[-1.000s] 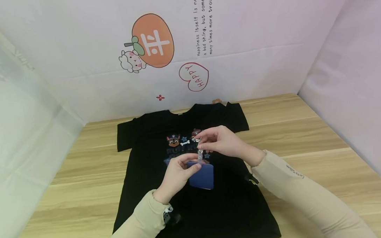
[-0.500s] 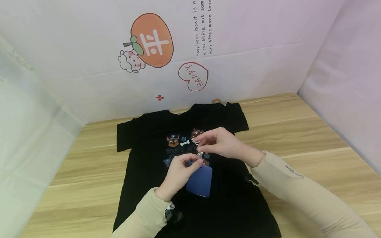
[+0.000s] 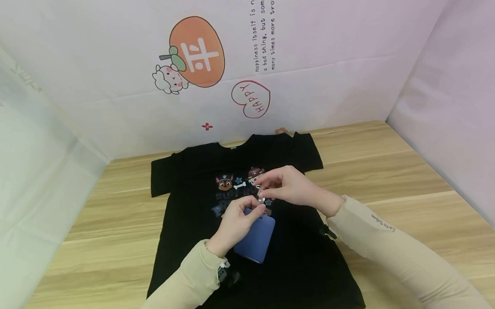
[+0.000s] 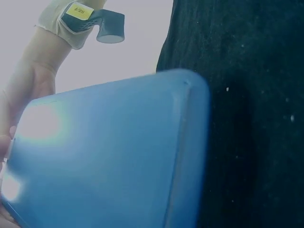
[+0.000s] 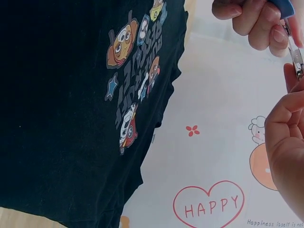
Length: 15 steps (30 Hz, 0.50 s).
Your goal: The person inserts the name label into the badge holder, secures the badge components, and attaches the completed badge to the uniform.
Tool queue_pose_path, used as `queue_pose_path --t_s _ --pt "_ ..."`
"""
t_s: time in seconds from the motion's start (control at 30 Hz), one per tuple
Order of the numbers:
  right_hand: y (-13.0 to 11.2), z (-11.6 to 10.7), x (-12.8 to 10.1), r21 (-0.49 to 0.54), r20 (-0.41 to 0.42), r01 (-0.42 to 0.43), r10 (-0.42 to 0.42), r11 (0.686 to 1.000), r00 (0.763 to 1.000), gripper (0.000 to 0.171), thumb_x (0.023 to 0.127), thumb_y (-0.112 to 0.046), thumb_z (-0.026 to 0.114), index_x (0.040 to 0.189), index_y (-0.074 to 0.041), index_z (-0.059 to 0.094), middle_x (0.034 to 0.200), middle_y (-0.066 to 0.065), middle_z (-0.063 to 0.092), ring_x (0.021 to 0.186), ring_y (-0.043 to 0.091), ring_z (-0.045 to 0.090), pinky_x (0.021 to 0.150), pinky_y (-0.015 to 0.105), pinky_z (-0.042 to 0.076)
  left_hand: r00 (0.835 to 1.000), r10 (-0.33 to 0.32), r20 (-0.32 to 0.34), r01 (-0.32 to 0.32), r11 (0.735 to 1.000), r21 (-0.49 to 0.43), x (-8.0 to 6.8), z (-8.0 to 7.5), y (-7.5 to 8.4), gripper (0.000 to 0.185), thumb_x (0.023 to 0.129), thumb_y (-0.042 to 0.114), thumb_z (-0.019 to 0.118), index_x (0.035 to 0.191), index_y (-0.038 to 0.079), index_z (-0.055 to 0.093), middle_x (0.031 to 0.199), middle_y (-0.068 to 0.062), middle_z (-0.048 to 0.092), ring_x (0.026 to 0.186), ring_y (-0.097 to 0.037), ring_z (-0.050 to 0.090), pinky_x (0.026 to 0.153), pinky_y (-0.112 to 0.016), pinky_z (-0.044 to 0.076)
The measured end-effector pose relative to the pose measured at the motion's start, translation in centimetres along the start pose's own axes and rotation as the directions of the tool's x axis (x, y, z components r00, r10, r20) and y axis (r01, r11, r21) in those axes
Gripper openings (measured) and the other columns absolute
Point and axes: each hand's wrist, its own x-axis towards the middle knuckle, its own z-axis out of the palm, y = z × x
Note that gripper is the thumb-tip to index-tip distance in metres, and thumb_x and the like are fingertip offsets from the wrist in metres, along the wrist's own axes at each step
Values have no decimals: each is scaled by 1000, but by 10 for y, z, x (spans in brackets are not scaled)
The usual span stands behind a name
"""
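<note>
A blue badge holder (image 3: 256, 243) hangs tilted in the head view, with its lower end toward the person. My left hand (image 3: 236, 221) pinches its top edge by the strap between thumb and fingers. Just above, my right hand (image 3: 288, 186) grips the metal badge clip (image 5: 298, 59) attached to the holder; fingers hide much of the clip and strap. Both hands are over a black T-shirt (image 3: 308, 261) spread flat with cartoon prints. In the left wrist view the holder (image 4: 104, 147) fills much of the picture.
The shirt lies on a wooden table (image 3: 395, 176). A white printed cloth (image 3: 330, 56) stands behind it, with more cloth at both sides. Near the shirt's right edge, by the right sleeve, is a small dark wrist camera (image 3: 327, 233).
The badge holder has swung down and left, becoming more tilted. My left hand has moved slightly up and right, nearer the right hand. The right hand has barely moved.
</note>
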Motion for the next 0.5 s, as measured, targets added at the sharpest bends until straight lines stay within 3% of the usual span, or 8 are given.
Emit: queue_pose_path --t_s 0.27,0.5 --pt "2 1 0 -20 2 13 -13 1000 1000 23 86 -4 67 108 3 67 87 10 72 67 10 59 60 23 51 1000 16 -11 -16 999 37 1 1 0 17 94 9 57 82 -2 62 80 -13 65 74 -11 50 66 -22 41" --pt "5 1 -1 -25 0 16 -16 1000 1000 22 86 -4 67 107 3 67 87 10 72 70 9 61 62 22 51 1000 25 -8 -24 999 46 2 1 -1 17 92 7 59 79 -3 63 76 -14 65 64 -9 46 58 -20 38"
